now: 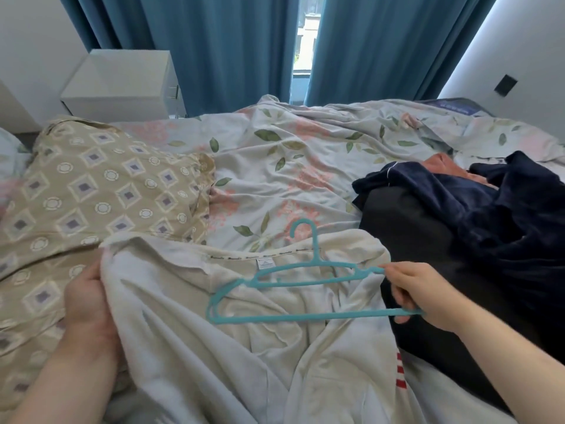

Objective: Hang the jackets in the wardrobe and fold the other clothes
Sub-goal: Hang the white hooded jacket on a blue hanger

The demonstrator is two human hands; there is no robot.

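A white jacket lies on the bed with a hanger on top.

The jacket is spread open at the near edge of the bed, collar pointing to the far edge. The blue-green hanger lies on the collar, hook toward the far edge. The right hand holds the right end of the hanger, and its fingers are curled around the thin bars. The left hand grips the left side of the jacket and lifts it a bit. A pile of dark clothes sits by the right edge, touching the jacket. A tan quilt covers the left side. Blue curtains hang behind the bed.
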